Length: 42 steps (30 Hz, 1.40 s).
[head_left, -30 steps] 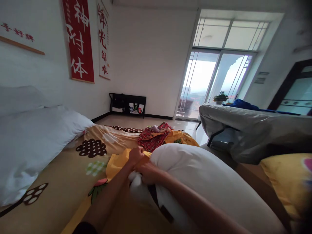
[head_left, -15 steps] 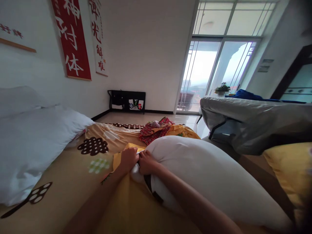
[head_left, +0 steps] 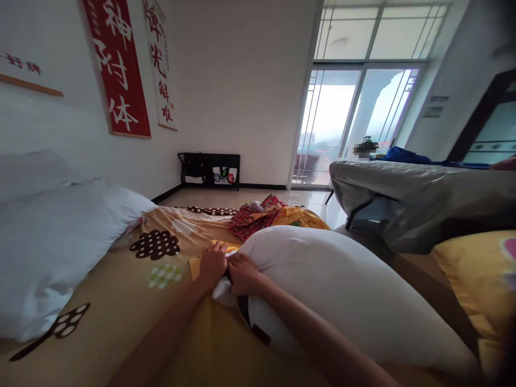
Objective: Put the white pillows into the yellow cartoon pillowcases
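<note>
A plump white pillow (head_left: 322, 285) lies on the bed, its near-left corner bunched under my hands. My left hand (head_left: 213, 262) is closed on the edge of a yellow pillowcase (head_left: 195, 266), which spreads beneath my forearms. Right beside it, my right hand (head_left: 243, 275) is curled around the pillow's corner, fingers close to the left hand's. A puff of white shows below the hands, and a dark brown strip (head_left: 261, 334) runs along the pillow's near side. Exactly what lies between the fingertips is hidden.
White pillows (head_left: 76, 231) rest at the left on the patterned bedsheet (head_left: 133, 301). A red plaid cloth (head_left: 253, 217) is heaped at the bed's far edge. At the right are a yellow pillow (head_left: 479, 269) and a table with a grey cover (head_left: 403, 185).
Both hands stay at the pillow's corner. My left hand has turned slightly, its fingers now more visible on top. The view has shifted a little.
</note>
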Motion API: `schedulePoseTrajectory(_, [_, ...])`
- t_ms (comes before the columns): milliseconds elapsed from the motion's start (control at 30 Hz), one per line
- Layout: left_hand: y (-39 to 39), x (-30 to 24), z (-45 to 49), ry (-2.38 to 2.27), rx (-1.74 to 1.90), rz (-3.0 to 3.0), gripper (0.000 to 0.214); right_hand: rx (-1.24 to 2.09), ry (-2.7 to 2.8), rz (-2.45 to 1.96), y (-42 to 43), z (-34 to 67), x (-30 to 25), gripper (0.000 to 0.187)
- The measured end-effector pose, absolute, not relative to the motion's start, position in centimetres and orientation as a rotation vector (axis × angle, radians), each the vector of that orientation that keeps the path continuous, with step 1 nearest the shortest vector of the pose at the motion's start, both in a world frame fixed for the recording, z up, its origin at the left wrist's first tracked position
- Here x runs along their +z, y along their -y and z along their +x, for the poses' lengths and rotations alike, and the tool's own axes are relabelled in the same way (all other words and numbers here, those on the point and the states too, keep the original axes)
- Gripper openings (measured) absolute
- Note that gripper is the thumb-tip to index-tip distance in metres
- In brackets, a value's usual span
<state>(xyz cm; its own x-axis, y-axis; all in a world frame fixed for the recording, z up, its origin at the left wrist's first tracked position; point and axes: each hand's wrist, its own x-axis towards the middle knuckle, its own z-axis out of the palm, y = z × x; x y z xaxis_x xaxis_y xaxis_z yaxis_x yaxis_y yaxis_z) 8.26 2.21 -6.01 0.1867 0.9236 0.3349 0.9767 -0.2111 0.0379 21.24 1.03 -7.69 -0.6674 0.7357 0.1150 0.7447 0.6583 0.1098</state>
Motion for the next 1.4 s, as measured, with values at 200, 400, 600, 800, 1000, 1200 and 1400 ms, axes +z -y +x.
schedulePoseTrajectory(200, [-5.8,-5.4,11.7,1.893,-0.370,-2.445,0.022,-0.272,2.810,-1.185,0.9,20.8,-8.2,0.069])
schedulePoseTrajectory(400, [-8.0,-5.1,13.7,1.988,-0.450,-2.549,0.030,-0.182,2.722,-1.229,3.4,20.3,-8.6,0.070])
schedulePoseTrajectory(600, [-5.7,-3.4,14.8,1.876,-0.558,-2.467,0.029,-0.107,2.773,-1.251,2.1,21.2,-7.2,0.054])
schedulePoseTrajectory(800, [-2.7,-3.6,11.6,1.803,-0.381,-2.460,0.032,-0.026,2.814,-1.301,-0.5,22.3,-5.7,0.055])
schedulePoseTrajectory(1000, [-1.3,-6.5,8.0,1.881,-0.330,-2.283,0.039,-0.094,2.630,-1.356,4.4,22.4,-6.3,0.050])
schedulePoseTrajectory(1200, [-1.2,-8.9,7.8,1.833,-0.404,-2.222,0.040,-0.167,2.518,-1.578,7.1,22.9,-5.8,0.032])
schedulePoseTrajectory(1400, [-1.4,-10.5,6.5,1.509,-0.288,-2.552,0.035,-0.076,2.512,-1.571,4.5,24.7,-4.1,0.028])
